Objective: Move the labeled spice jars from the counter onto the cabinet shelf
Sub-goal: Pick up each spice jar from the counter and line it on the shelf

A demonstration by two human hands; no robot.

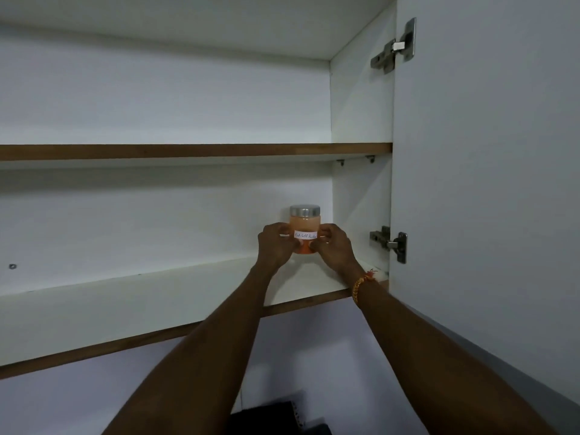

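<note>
White paper label (305, 235) on front of orange spice jar (304, 221), handwritten, reads "Red Chilli Powder", last word partly blurred

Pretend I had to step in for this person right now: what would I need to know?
Left hand: gripping the left side of the spice jar.
Right hand: gripping its right side.
The jar has orange powder, a metal lid and a handwritten label facing you. It sits at the right end of the lower shelf, near the cabinet's side wall.
Done: this jar is on the shelf, or very nearly; its base is hidden.
Left: let go. The counter is out of view, so I cannot tell how many jars remain.
</note>
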